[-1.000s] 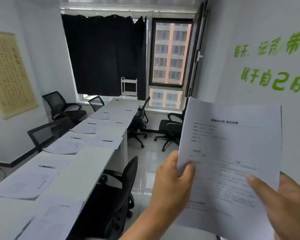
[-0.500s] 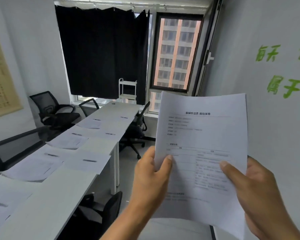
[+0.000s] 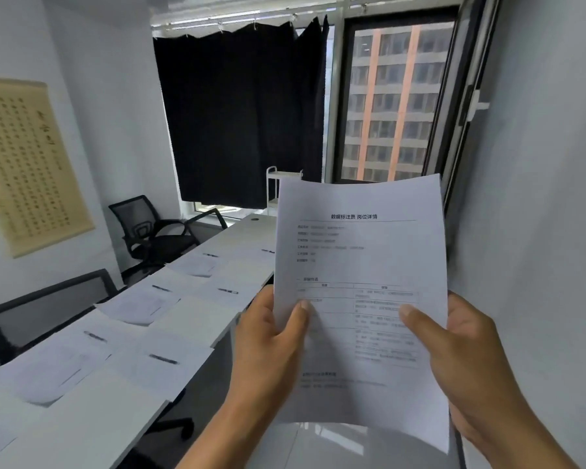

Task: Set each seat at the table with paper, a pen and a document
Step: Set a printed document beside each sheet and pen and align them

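Held upright in front of the chest: a printed document, a heading and a table on its face, possibly more than one sheet, though too flat to tell. Pinched at its left edge by the left hand, thumb on the printed face, fingers behind; pinched at its right edge by the right hand, thumb likewise across the front. Off to the left and below, the long white table, already laid in rows with paper sheets and a dark pen on top of several of them; farther pens blurred but readable as pens. Beyond the table, black mesh chairs along the wall, a black curtain and a window showing a building outside. Judged to be the document step: paper and pens out, printed pages apparently still to be dealt to the right-hand places. Next, probably: peel off one copy, lower it flat beside a pen, no sliding of what lies there.
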